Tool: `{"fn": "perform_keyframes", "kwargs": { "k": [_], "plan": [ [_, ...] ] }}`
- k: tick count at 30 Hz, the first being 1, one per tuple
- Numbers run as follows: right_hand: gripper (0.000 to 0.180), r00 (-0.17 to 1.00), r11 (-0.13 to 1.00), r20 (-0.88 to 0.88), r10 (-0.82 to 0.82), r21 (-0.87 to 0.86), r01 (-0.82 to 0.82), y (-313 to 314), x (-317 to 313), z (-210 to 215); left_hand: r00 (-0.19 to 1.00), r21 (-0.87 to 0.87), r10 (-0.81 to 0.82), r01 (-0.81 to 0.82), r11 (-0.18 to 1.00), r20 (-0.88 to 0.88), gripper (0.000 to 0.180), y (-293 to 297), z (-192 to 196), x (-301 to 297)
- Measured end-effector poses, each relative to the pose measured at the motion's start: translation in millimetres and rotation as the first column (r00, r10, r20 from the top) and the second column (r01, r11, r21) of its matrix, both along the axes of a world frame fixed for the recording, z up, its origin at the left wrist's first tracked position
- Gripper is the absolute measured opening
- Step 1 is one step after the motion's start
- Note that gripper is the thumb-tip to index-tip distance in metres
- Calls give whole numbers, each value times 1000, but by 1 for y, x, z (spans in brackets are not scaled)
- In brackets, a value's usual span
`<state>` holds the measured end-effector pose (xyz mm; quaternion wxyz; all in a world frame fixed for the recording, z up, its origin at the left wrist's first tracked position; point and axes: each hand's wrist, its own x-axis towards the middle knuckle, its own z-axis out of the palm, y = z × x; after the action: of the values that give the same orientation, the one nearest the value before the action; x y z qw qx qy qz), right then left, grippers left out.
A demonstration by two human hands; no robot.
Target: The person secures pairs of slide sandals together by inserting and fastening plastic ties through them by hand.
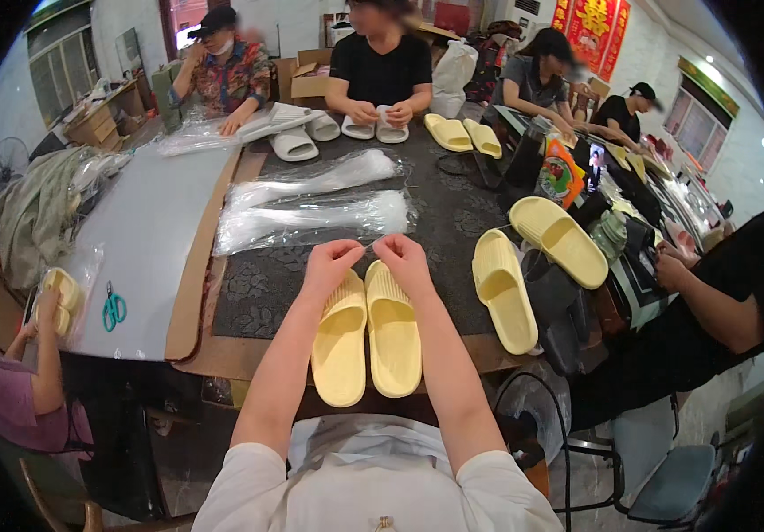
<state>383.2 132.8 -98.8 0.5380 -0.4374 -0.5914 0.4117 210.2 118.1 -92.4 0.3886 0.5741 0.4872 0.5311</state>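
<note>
Two pale yellow slide slippers, a left one (338, 359) and a right one (396, 355), lie side by side before me, heels toward me at the table edge. Above their toe ends, my left hand (334, 263) and my right hand (403, 261) are close together, fingertips pinched. Between them runs a thin clear strand (368, 247), too fine to make out fully. My wrists partly cover the slipper straps. Just beyond my hands lie two bundles of long white strands, a farther one (329, 179) and a nearer one (320, 222), in clear plastic.
At right lies another yellow pair (505, 306), beside black slippers (564, 310). Grey slippers (295, 144) and more yellow ones (449, 133) sit at the far side. Green-handled scissors (113, 310) rest on the grey board (147, 253). Several co-workers sit around the table.
</note>
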Motion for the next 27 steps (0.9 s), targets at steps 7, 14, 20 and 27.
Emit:
{"fn": "perform_keyframes", "kwargs": {
  "k": [7, 14, 20, 27],
  "plan": [
    [17, 994, 996, -61, 91, -10, -92, -4, 0, 5, 1000, -63, -1, -1, 998, -23, 22, -9, 13, 0],
    [21, 995, 996, -63, -79, -44, 76, 1, 6, -1, 999, -67, -46, 46, 997, -1, 22, -4, 6, -3],
    [21, 995, 995, 43, 93, 22, -94, 1, 1, -2, 998, -69, -60, 60, 996, 3, 23, -1, 2, -4],
    [20, 995, 996, 44, 88, 12, -89, 3, 1, -5, 999, -36, -40, 40, 999, -3, 20, -4, 6, -1]
  ]
}}
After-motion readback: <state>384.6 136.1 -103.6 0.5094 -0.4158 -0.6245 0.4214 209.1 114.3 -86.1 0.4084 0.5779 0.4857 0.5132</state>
